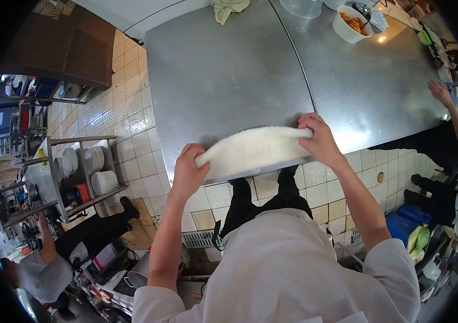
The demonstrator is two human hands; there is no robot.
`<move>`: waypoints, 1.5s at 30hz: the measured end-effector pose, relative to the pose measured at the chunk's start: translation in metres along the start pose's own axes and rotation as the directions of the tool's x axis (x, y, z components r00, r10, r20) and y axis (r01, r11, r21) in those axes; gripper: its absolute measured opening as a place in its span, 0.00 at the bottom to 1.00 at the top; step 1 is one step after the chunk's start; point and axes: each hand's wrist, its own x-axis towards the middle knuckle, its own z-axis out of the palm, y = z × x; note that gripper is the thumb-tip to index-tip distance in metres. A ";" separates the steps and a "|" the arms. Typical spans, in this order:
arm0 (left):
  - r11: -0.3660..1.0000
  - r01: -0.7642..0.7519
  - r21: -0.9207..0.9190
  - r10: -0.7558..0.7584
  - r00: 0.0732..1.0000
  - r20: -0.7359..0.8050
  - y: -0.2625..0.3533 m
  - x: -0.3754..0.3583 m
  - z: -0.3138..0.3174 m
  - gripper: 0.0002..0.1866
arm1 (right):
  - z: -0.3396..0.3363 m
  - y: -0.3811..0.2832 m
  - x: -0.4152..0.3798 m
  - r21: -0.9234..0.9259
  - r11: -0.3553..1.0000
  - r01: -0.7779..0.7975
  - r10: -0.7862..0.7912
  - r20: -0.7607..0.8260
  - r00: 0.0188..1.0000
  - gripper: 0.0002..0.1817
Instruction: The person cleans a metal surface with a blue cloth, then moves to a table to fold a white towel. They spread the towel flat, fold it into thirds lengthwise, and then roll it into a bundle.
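Observation:
A white towel-like cloth (pixel 258 149) stretches between my two hands along the near edge of the metal table (pixel 212 70). At its left end, my left hand (pixel 190 169) is closed around a corner. My right hand (pixel 317 137) grips the opposite end, fingers wrapped over the rolled corner. The cloth's upper edge bows away from me, and its lower part lies at the table's front edge.
A white tub of orange-red food (pixel 352 24) and a clear container (pixel 300 6) stand at the far side. A crumpled cloth (pixel 229 9) lies at the far edge. Plates (pixel 104 182) fill a left rack. Other people are at left and right.

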 end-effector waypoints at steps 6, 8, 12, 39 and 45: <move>0.920 -0.364 0.146 0.392 0.866 -0.309 0.004 -0.047 -0.003 0.18 | -0.011 -0.008 -0.059 -0.004 0.868 0.497 -0.481 -0.257 0.838 0.17; 0.854 -0.438 0.281 0.516 0.779 -0.355 0.002 -0.056 -0.003 0.20 | -0.011 -0.007 -0.071 -0.139 0.766 0.628 -0.642 -0.224 0.733 0.17; 0.837 -0.461 0.296 0.544 0.764 -0.347 0.000 -0.063 -0.004 0.21 | -0.015 -0.009 -0.080 -0.124 0.746 0.655 -0.664 -0.219 0.715 0.17; 0.002 0.375 -0.927 -0.610 0.735 0.296 -0.005 -0.039 0.035 0.17 | 0.036 0.011 -0.032 0.631 0.721 -0.287 0.472 -0.145 0.869 0.15; 0.312 0.441 -0.841 -0.836 0.548 -0.023 0.010 -0.027 0.060 0.30 | 0.045 -0.009 -0.018 0.245 0.882 -0.403 0.469 -0.353 0.810 0.23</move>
